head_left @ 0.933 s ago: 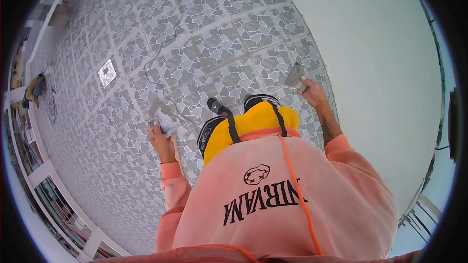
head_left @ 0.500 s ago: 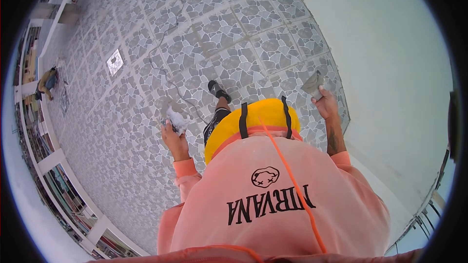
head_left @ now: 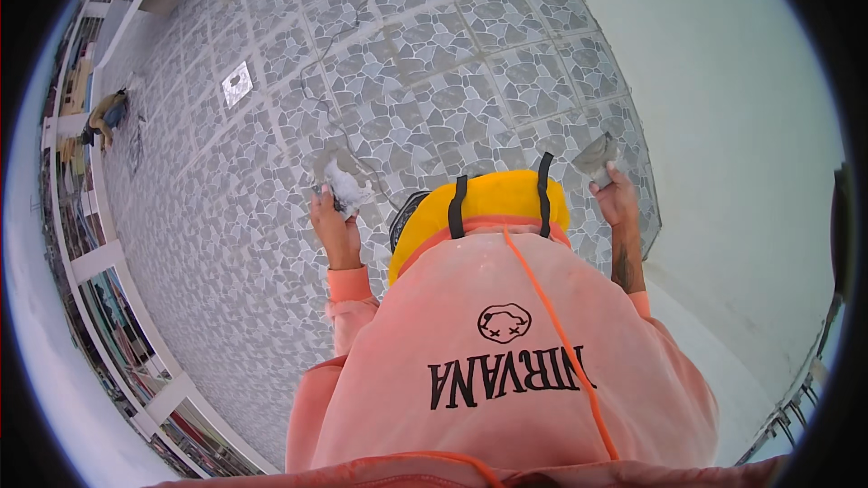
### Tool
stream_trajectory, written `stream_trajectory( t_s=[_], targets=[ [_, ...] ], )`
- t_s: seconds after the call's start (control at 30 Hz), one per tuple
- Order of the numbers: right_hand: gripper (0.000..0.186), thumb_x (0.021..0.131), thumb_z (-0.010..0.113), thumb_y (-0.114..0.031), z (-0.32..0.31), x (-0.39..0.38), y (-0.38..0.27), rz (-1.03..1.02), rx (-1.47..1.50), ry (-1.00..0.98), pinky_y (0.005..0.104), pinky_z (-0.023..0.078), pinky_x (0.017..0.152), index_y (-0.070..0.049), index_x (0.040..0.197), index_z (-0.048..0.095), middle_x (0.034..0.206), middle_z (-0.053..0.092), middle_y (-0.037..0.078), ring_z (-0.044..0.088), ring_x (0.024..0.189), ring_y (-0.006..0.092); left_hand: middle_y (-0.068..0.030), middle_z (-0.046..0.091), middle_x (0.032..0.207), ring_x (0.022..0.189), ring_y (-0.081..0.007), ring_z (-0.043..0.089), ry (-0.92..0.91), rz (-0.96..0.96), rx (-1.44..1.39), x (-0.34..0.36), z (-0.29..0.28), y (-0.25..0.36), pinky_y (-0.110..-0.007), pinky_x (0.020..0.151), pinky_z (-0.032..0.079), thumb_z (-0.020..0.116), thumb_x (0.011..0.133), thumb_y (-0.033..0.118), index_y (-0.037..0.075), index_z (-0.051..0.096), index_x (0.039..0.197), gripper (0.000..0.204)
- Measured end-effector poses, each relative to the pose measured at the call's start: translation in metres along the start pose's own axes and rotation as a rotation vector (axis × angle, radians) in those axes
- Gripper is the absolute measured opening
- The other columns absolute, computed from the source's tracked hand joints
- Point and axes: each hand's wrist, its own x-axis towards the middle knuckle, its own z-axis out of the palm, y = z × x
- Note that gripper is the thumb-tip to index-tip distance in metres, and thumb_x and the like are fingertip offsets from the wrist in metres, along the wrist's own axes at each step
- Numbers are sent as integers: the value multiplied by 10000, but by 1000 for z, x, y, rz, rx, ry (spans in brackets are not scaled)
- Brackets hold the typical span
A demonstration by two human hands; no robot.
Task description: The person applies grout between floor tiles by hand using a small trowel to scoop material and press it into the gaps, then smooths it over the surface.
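My left hand (head_left: 336,233) is closed on a crumpled white thing (head_left: 345,188) with grey, dirty edges. It looks like a rag or a plastic bag, but I cannot tell which. On the other side, my right hand (head_left: 618,201) pinches the lower end of a flat grey scraper (head_left: 595,155), its wide blade pointing up and left. Both hands are held apart in front of my body, above the patterned tile floor (head_left: 443,108). A yellow bag (head_left: 495,199) with black straps sits at my waist.
A pale wall (head_left: 714,108) rises along the right. A thin dark cable (head_left: 327,113) winds across the floor. Farther left lies a bright square plate (head_left: 237,84). A person (head_left: 107,116) bends low near the left parapet (head_left: 99,262).
The view has shifted, so floor, wall and person lie farther right. My foot has gone out of sight behind the yellow bag. Both hands keep their holds.
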Motion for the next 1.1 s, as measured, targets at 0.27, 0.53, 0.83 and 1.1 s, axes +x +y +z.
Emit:
stream_trajectory(
  t_s=[0.27,0.53,0.83,1.1],
  targets=[
    [224,909,565,-164,100,-5,57,14,-107,-198,318,444,649,-65,1109,559,1065,622,37,578,914,155,-20,614,991,813,-113,612,46,75,-108,-16,-100,20,-260,564,505,487,957,201,78,524,1141,224],
    [253,903,596,-168,225,-24,129,127,-218,-449,324,467,637,-34,1113,550,1036,625,55,594,884,161,1,613,974,767,-93,597,257,93,-136,-35,-236,19,-244,501,438,480,964,206,88,518,1162,233],
    [274,909,590,-175,291,-44,174,191,-357,-521,339,450,639,-45,1142,525,1089,611,57,585,913,170,7,611,926,757,-89,599,353,31,-295,-41,-275,14,-246,518,455,502,953,218,107,537,1100,187],
    [234,901,592,-156,308,-32,177,206,-385,-466,367,443,658,-77,1112,526,1064,608,40,581,928,177,27,622,895,712,-74,621,407,24,-313,-25,-276,18,-232,478,466,469,954,188,129,544,1093,169]
  ],
)
